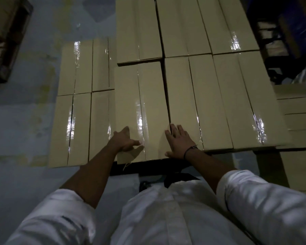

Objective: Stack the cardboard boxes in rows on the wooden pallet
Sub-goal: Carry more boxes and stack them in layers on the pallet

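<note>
A long tan cardboard box (148, 96) sealed with clear tape lies on the top layer of the stack, right in front of me. My left hand (125, 142) rests on its near left corner, thumb spread across the top and fingers over the left side. My right hand (179, 142) lies flat with straight fingers on the near right edge, over the seam to the neighbouring box (189, 103). More taped boxes (237, 96) fill the same layer to the right and behind. A lower layer of boxes (81, 106) shows to the left. The pallet is hidden under the boxes.
Grey-blue floor (25, 121) spreads to the left. Stacked cartons (4, 38) stand at the far left. Another lower pile of boxes (297, 110) sits at the right edge, with dark shelving (276, 32) beyond it. My white shirt fills the bottom.
</note>
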